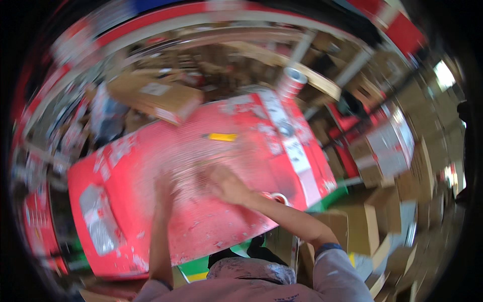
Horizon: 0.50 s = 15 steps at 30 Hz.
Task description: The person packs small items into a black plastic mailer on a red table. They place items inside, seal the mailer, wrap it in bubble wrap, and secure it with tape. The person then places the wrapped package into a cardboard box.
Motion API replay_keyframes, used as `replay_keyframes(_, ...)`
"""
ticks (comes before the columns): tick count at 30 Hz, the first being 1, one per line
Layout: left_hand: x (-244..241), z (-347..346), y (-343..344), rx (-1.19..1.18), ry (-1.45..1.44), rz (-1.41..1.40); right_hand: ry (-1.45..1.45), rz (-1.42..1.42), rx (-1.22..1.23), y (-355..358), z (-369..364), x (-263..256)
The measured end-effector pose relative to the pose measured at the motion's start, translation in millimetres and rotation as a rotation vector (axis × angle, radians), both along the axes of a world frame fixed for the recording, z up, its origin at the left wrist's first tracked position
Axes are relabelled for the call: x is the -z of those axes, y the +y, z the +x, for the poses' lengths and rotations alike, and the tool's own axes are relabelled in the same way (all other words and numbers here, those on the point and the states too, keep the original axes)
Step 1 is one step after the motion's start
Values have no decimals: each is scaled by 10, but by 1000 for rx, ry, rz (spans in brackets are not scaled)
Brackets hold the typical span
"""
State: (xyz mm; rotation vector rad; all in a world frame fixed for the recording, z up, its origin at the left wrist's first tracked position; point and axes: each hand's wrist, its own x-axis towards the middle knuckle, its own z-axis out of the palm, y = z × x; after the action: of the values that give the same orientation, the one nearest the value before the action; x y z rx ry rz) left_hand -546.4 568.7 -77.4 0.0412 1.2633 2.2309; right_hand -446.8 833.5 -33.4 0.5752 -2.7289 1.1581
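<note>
My left hand (165,187) is over the left middle of a worn red tabletop (143,211), its fingers blurred but seemingly spread, with nothing visible in it. To its right, my right hand (228,185) is bent inward over the same surface. Blur hides its fingertips, and I cannot tell whether it holds something small. A yellow-handled utility knife (222,137) lies beyond both hands. Close to my right forearm sits a roll of tape (279,198), partly covered by the arm. A package in grey plastic wrap (99,219) rests at the table's left end.
A cardboard box (156,96) overhangs the far edge. Stacked tape rolls (291,82) stand at the far right corner, near a white printed strip (296,153). Open cartons (354,226) crowd the right side. A taped box (388,149) stands beyond them.
</note>
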Motion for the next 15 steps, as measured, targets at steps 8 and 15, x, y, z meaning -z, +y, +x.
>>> replay_keyframes(8, 383, 1859, 459, 363, 251, -654, -127, -341, 1120, 1042, 3683, 1168)
replay_keyframes(15, 290, 3903, 1703, 846, 111, -594, -1237, -191, 1748, 359, 8309, 2737)
